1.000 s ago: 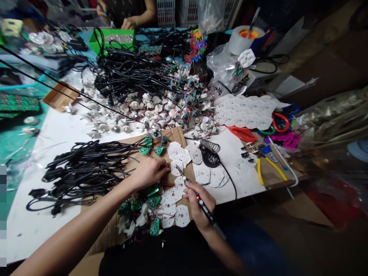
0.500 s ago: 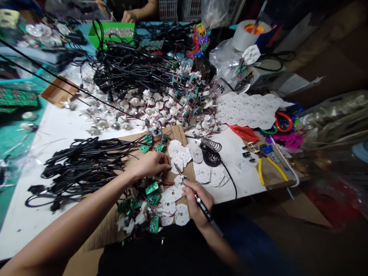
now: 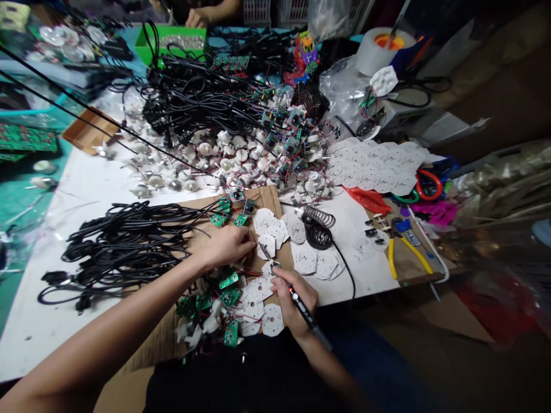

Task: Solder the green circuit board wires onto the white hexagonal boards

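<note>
My right hand (image 3: 295,292) grips a soldering iron (image 3: 310,321) like a pen, its tip pointing up and left over a small white circuit board (image 3: 267,248). Beside that board's left edge, my left hand (image 3: 235,244) is closed in a pinch; what its fingertips hold is hidden. More white boards (image 3: 260,288) lie overlapped under and below the iron. Several green circuit boards (image 3: 230,296) with red wires and white plastic parts sit below my left forearm. Other green boards (image 3: 218,219) with black cables lie just above my left hand.
Bundled black power cords (image 3: 124,246) lie left on the cardboard. A coiled iron stand (image 3: 318,229) and yellow-handled pliers (image 3: 408,255) are to the right. Behind is a heap of white parts (image 3: 232,160). A co-worker's hand (image 3: 198,18) is beyond the green bin (image 3: 142,49).
The view has shifted slightly. Both hands stay nearly in place, with the iron's tip still at the white board. The co-worker's hand across the table has moved a little.
</note>
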A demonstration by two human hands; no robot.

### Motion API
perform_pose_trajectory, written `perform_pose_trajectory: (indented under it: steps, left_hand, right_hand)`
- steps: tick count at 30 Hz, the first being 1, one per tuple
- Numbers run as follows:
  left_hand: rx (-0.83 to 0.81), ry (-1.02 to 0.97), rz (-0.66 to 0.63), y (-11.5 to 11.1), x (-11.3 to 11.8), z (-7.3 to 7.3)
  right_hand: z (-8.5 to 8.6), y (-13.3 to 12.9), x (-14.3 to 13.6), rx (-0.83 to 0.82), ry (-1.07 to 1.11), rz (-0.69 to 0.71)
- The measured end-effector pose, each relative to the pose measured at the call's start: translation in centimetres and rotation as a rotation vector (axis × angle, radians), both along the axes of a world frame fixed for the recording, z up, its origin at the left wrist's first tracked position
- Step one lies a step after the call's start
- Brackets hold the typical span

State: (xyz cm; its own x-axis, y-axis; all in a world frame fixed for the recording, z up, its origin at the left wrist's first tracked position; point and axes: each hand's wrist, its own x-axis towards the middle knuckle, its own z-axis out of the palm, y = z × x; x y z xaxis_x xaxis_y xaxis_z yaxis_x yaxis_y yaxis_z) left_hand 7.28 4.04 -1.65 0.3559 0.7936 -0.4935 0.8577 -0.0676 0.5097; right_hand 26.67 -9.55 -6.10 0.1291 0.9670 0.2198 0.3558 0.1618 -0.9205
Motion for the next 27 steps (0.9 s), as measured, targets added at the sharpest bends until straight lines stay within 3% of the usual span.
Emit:
perform_pose_trajectory:
  steps: [18,27]
  left_hand:
    - [-0.016,0.110,0.015,0.19,0.66,0.28]
    - [-0.013,0.056,0.014,0.14,0.46,0.06]
  right_hand:
    - [0.12,0.02,0.07,0.053,-0.109,0.069]
    - [0.22,-0.34,0.18,0.067,0.014,-0.015]
